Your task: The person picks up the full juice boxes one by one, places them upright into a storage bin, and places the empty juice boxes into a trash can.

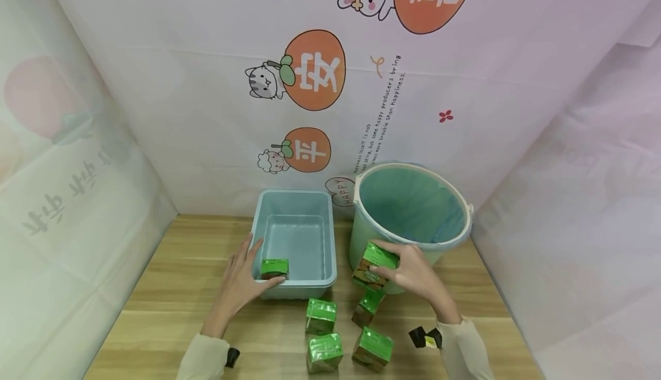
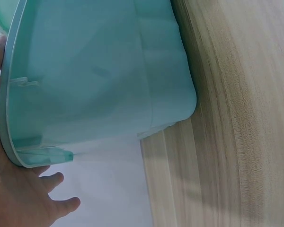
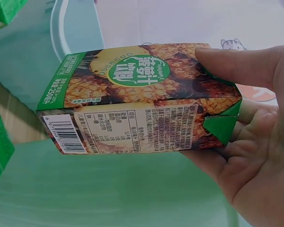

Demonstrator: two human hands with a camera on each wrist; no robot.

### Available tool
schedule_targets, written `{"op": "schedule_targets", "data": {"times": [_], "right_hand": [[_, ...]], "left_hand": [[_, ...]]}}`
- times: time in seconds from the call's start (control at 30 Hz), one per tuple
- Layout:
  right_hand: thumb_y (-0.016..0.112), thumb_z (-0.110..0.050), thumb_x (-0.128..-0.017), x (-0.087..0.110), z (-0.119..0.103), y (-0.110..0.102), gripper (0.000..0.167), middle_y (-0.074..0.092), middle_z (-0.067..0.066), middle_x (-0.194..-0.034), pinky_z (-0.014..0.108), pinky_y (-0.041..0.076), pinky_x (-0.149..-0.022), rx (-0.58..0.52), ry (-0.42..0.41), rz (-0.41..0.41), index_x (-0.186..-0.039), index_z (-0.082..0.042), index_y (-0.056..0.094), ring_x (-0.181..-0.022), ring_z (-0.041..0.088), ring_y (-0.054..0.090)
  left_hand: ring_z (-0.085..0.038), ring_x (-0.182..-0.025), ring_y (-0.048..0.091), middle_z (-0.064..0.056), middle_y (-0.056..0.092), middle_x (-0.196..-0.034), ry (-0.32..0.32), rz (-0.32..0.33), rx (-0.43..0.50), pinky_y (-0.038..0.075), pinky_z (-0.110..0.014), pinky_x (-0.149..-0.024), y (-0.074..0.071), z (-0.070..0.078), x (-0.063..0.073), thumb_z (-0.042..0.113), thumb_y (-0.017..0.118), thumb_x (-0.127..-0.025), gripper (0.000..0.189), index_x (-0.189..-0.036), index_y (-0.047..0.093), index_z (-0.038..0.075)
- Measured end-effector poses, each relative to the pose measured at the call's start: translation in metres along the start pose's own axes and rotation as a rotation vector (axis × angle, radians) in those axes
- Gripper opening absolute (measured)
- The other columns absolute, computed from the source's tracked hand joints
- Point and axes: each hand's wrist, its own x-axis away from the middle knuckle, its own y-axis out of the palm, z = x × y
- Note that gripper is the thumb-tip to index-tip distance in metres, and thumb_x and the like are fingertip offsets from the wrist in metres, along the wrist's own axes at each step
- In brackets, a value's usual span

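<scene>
My right hand (image 1: 415,276) grips a pineapple juice carton (image 1: 365,274) in front of the green bucket (image 1: 365,228). In the right wrist view, the carton (image 3: 118,85) lies on its side between thumb and fingers, its label and barcode showing. My left hand (image 1: 241,279) rests at the near left corner of the light blue plastic tub (image 1: 299,236), fingers spread along the side and thumb over the front rim. In the left wrist view, the fingers (image 2: 52,182) extend straight beside the tub wall (image 2: 94,75). Inside the tub, one green-topped carton (image 1: 275,266) sits at the near left corner.
Several more green-topped cartons stand on the wooden table (image 1: 170,276) in front of the tub and bucket, including a front right carton (image 1: 373,348) and a smaller-looking one (image 1: 368,308) below the held carton. Behind rises a printed white wall covering (image 1: 206,110).
</scene>
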Motion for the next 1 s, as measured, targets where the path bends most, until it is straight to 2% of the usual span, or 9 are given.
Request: {"op": "schedule_targets", "data": {"times": [0.17, 0.4, 0.6, 0.8, 0.93, 1.0], "right_hand": [[0.082, -0.023, -0.092, -0.010, -0.005, 0.001, 0.056, 0.046, -0.012, -0.059, 0.023, 0.037, -0.049, 0.004, -0.008, -0.015, -0.139, 0.002, 0.067, -0.051, 0.001, 0.039], [0.079, -0.025, -0.095, -0.026, -0.013, 0.007, 0.057, 0.033, -0.015, -0.053, 0.021, 0.030, -0.048, -0.041, -0.044, -0.036, -0.143, 0.002, 0.064, -0.046, -0.001, 0.028], [0.079, -0.019, -0.097, -0.034, -0.018, 0.014, 0.056, 0.040, -0.013, -0.057, 0.023, 0.035, -0.052, -0.090, -0.087, -0.039, -0.144, 0.005, 0.061, -0.050, 0.001, 0.036], [0.079, -0.017, -0.097, -0.041, -0.020, 0.025, 0.055, 0.038, -0.016, -0.055, 0.026, 0.042, -0.059, -0.088, -0.136, -0.034, -0.143, 0.006, 0.062, -0.048, -0.001, 0.032], [0.078, -0.020, -0.098, -0.044, -0.021, 0.032, 0.055, 0.037, -0.016, -0.053, 0.029, 0.046, -0.067, -0.076, -0.133, -0.047, -0.146, 0.002, 0.061, -0.048, -0.001, 0.029], [0.078, -0.020, -0.098, -0.045, -0.021, 0.036, 0.056, 0.037, -0.016, -0.053, 0.028, 0.046, -0.065, -0.088, -0.120, -0.059, -0.147, 0.000, 0.061, -0.047, -0.001, 0.031]], "left_hand": [[-0.050, -0.156, 0.023, -0.019, 0.013, -0.175, -0.002, -0.007, -0.006, 0.017, -0.071, -0.122, 0.000, -0.001, 0.000, 0.063, 0.083, -0.082, 0.112, -0.167, 0.032, 0.009], [-0.048, -0.157, 0.021, -0.019, 0.013, -0.176, -0.015, -0.008, 0.002, 0.015, -0.072, -0.123, 0.000, 0.000, 0.001, 0.063, 0.084, -0.082, 0.113, -0.167, 0.032, 0.010], [-0.048, -0.156, 0.023, -0.018, 0.013, -0.176, -0.017, -0.014, -0.001, 0.015, -0.071, -0.123, -0.001, 0.001, -0.001, 0.063, 0.084, -0.082, 0.113, -0.167, 0.031, 0.011], [-0.047, -0.157, 0.021, -0.018, 0.012, -0.176, -0.024, -0.024, 0.005, 0.013, -0.070, -0.124, -0.001, 0.002, 0.000, 0.063, 0.084, -0.082, 0.114, -0.168, 0.029, 0.012], [-0.047, -0.157, 0.021, -0.018, 0.012, -0.176, -0.025, -0.024, 0.002, 0.013, -0.070, -0.124, 0.000, 0.001, 0.000, 0.063, 0.084, -0.082, 0.114, -0.168, 0.029, 0.012], [-0.047, -0.157, 0.021, -0.018, 0.011, -0.176, -0.023, -0.024, 0.002, 0.013, -0.070, -0.124, 0.000, 0.001, -0.001, 0.063, 0.084, -0.082, 0.114, -0.168, 0.030, 0.012]]}}
